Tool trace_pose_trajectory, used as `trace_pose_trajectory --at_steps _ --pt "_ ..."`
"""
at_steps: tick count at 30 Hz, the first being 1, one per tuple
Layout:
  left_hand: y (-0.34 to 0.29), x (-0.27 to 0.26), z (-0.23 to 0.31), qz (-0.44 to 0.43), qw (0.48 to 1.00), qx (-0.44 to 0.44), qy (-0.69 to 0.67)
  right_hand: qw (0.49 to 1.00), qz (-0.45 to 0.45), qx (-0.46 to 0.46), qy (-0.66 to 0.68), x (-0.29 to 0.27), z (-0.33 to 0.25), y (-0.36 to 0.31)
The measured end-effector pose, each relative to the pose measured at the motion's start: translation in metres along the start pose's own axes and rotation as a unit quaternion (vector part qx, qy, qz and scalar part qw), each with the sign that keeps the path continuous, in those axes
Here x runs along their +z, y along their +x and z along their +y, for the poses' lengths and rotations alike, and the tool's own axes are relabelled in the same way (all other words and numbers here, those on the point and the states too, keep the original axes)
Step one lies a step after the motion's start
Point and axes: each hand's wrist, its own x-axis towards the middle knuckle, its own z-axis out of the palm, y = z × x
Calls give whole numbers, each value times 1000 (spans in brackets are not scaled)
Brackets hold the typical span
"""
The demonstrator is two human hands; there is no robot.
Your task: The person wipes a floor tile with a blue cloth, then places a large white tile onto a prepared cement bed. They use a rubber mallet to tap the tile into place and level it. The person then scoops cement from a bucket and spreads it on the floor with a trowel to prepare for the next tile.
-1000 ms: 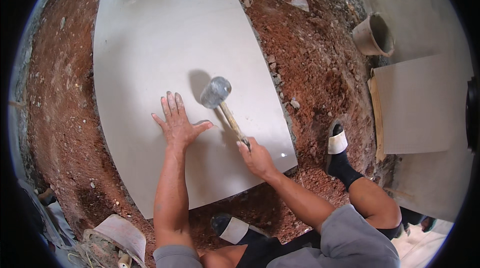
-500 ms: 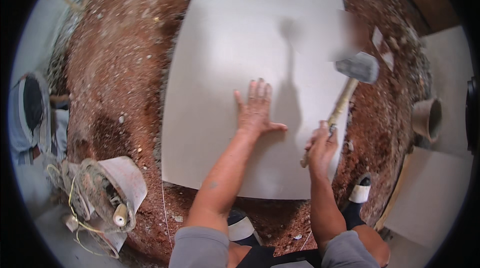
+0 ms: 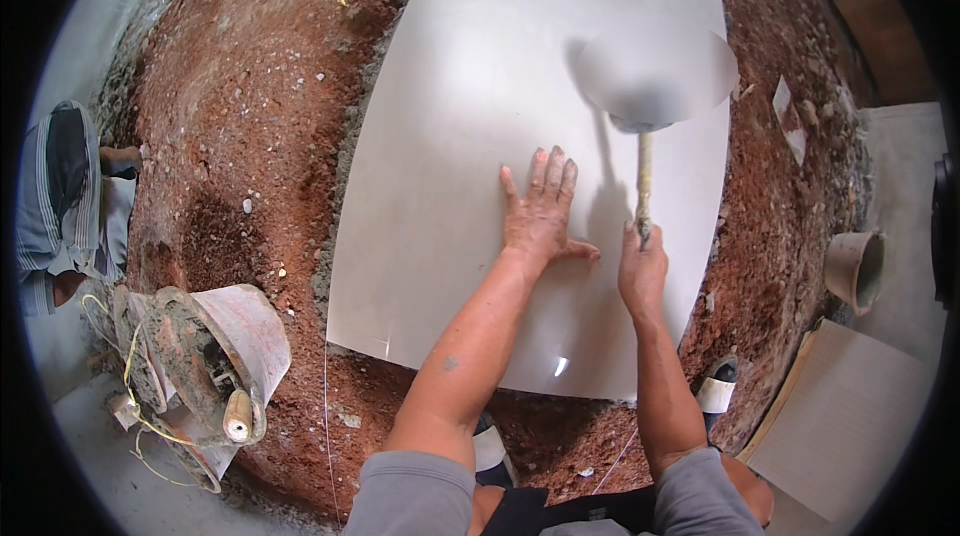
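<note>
White tile: lies on red soil; probably heavy, stiff, slick, brittle at corners, best gripped by both long edges. Left hand: spread wide, flat on the surface. Right hand: wrapped round handle end of mallet, over right edge's side; likely head-heavy.

Large pale slab, glossy, lying flat; wooden-handled mallet above.

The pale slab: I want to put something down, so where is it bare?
Bare: the slab left of the left hand, out to the edge along the red dirt; a smaller patch lies between both forearms. Crowded: right of centre, where the right hand holds the mallet.
</note>
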Motion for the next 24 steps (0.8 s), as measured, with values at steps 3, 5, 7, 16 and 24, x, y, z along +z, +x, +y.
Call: trace_pose_trajectory --at_steps 3,5,7,16,24 --pt "0 0 0 5 1000 -1 -8 1000 17 -16 17 1 -6 7" --pt "0 0 0 5 1000 2 -2 999 -33 -15 -28 -2 -10 8" --pt "0 0 0 -2 1000 1 -2 1000 8 -23 -10 -7 -15 6" --pt "1 0 2 -18 1000 -9 21 996 54 -66 7 20 -32 45" --pt "-1 -5 4 -4 1000 -7 9 996 -21 -32 -77 4 -48 78"
